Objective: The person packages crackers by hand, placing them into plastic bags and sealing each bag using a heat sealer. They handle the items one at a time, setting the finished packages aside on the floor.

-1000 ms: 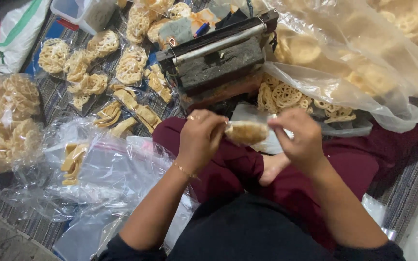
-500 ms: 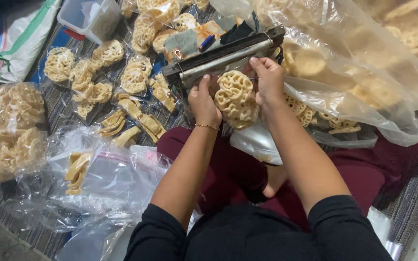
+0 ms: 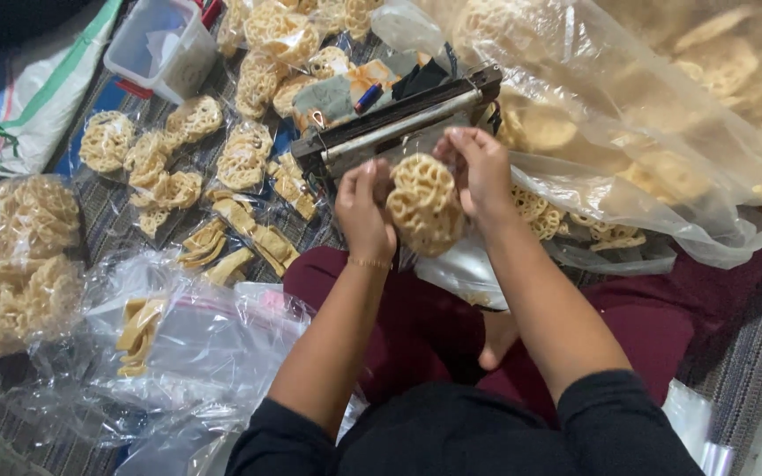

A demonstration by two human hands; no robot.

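- Your big clear sack of crackers [image 3: 663, 115] is lying along your right side, bulging over your leg; next to it, the sealing press [image 3: 399, 119] is sitting on the mat just beyond your hands.
- Sealed cracker packets [image 3: 183, 150] are lying scattered on the striped mat [image 3: 99, 211] to your left, with a heap of loose clear bags [image 3: 205, 335] nearer your knee.
- You are reaching both forearms forward, elbows bent, wrists close together in front of the press.
- Your left hand [image 3: 363, 211] is pinching the left edge of the small bagged lattice cracker [image 3: 423, 203], fingers curled closed on it; your right hand [image 3: 480, 167] is gripping its upper right edge.
- The cracker bag is hanging upright between your hands, just below the press bar.
- Compared with half a second ago, you are holding the bag lower and nearer your lap, its top now clear of the bar.
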